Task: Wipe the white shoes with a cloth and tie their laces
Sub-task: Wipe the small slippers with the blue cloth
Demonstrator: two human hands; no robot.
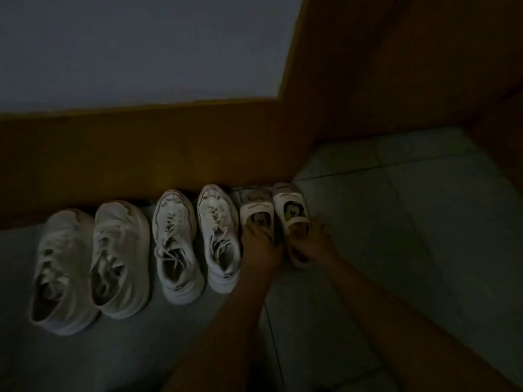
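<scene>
The scene is dim. Several white shoes stand in a row on the floor against a brown skirting, toes to the wall. At the left is a plain white pair with loose laces. In the middle is a white laced pair. At the right are two white slippers with a cartoon print. My left hand rests on the heel of the left slipper. My right hand grips the heel part of the right slipper. No cloth is in view.
A brown skirting board runs behind the shoes below a pale wall. A brown wooden panel stands at the right. Grey floor tiles spread to the right and toward me.
</scene>
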